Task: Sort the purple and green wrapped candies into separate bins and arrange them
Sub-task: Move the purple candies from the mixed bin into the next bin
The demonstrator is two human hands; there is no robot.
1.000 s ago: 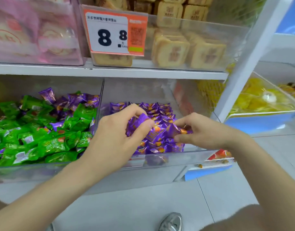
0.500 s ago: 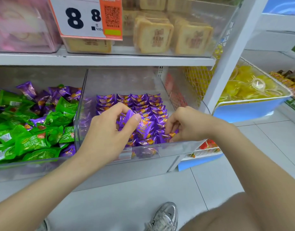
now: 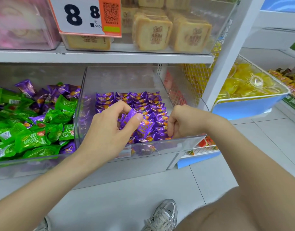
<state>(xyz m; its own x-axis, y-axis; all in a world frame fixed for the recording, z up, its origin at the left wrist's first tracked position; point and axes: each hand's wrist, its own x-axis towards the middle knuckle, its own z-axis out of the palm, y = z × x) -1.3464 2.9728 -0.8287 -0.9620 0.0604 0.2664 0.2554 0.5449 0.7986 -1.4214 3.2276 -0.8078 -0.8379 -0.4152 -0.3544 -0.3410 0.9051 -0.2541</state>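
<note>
Two clear bins sit side by side on the lower shelf. The right bin point(image 3: 185, 140) holds purple wrapped candies point(image 3: 140, 100) laid in neat rows. The left bin point(image 3: 26, 164) holds a loose heap of green candies point(image 3: 33, 139) with some purple candies point(image 3: 26, 87) mixed in at the back. My left hand point(image 3: 106, 130) is over the right bin and pinches a few purple candies point(image 3: 131, 114) between thumb and fingers. My right hand point(image 3: 181, 120) reaches down at the bin's front right, fingers curled onto a purple candy point(image 3: 168, 138) in the front row.
A white shelf point(image 3: 110, 57) above carries clear bins of toast-shaped biscuits point(image 3: 153, 34) and a price tag point(image 3: 86, 15). A white upright point(image 3: 226, 52) stands right of the bins. A blue-sided basket of yellow sweets point(image 3: 246, 87) sits further right. My shoe point(image 3: 163, 215) is on the tiled floor.
My right hand moved down and forward to the front row of the right bin. My left hand stays over the bin with its candies. The view shifted left and down.
</note>
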